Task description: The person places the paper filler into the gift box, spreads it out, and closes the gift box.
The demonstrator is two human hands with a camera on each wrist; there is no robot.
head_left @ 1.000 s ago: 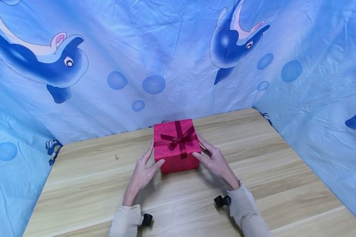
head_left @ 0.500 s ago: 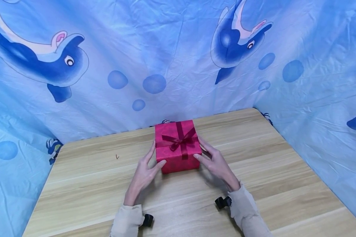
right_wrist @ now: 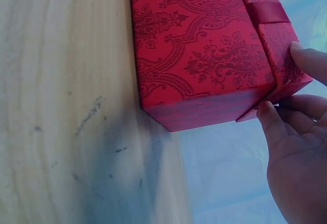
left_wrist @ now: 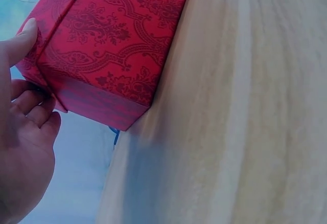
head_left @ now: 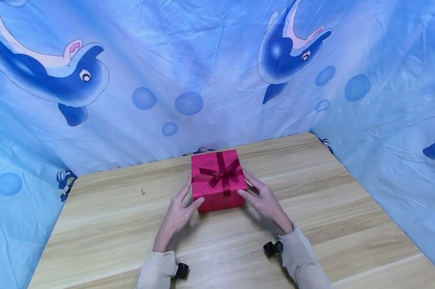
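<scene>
A red patterned gift box (head_left: 221, 205) stands on the table with its lid (head_left: 205, 163) over the base. A dark red ribbon with a bow (head_left: 221, 175) crosses the top. My left hand (head_left: 176, 214) grips the lid's left side, thumb at the front corner. On the opposite side my right hand (head_left: 267, 202) holds the lid the same way. Both wrist views show a thumb pressed to the lid's front rim and curled fingers around its side at the lower edge. The lid's rim overlaps the top of the base (left_wrist: 107, 50); the far side of the box is hidden.
The wooden table (head_left: 105, 228) runs back to a blue curtain (head_left: 217, 80) printed with dolphins, which also hangs along both sides. A small dark mark (head_left: 143, 192) lies on the tabletop left of the box. Black wrist cameras (head_left: 271, 249) sit at the sleeves.
The lid has come down slightly over the base and shifted a little to the right. Both hands have moved with it and keep their hold.
</scene>
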